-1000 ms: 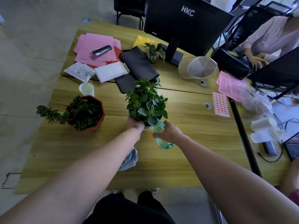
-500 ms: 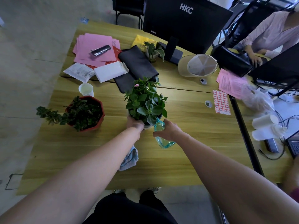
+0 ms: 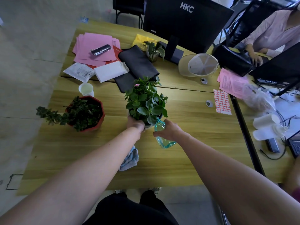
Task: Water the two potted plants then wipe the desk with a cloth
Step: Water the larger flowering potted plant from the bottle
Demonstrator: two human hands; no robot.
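Note:
A leafy green plant (image 3: 146, 103) with a small pink flower stands in a pale pot at the middle of the wooden desk (image 3: 194, 127). My left hand (image 3: 135, 123) holds the pot's near left side. My right hand (image 3: 168, 129) grips a clear teal water bottle (image 3: 164, 140), tilted with its top at the plant's base. A second plant in a red pot (image 3: 86, 114) stands to the left, one branch trailing out leftwards. A grey-blue cloth (image 3: 130, 159) lies on the desk, partly hidden under my left forearm.
A white paper cup (image 3: 86, 89) stands behind the red pot. Pink papers (image 3: 95, 46), a black pouch (image 3: 138, 64), a white box (image 3: 111, 71), a cap (image 3: 199, 64) and a monitor (image 3: 186, 21) fill the back. A sticker sheet (image 3: 222, 101) and paper rolls (image 3: 266, 127) lie right. A person sits at the far right.
The hands, bottle and plant keep nearly the same positions. Only the view shifts slightly.

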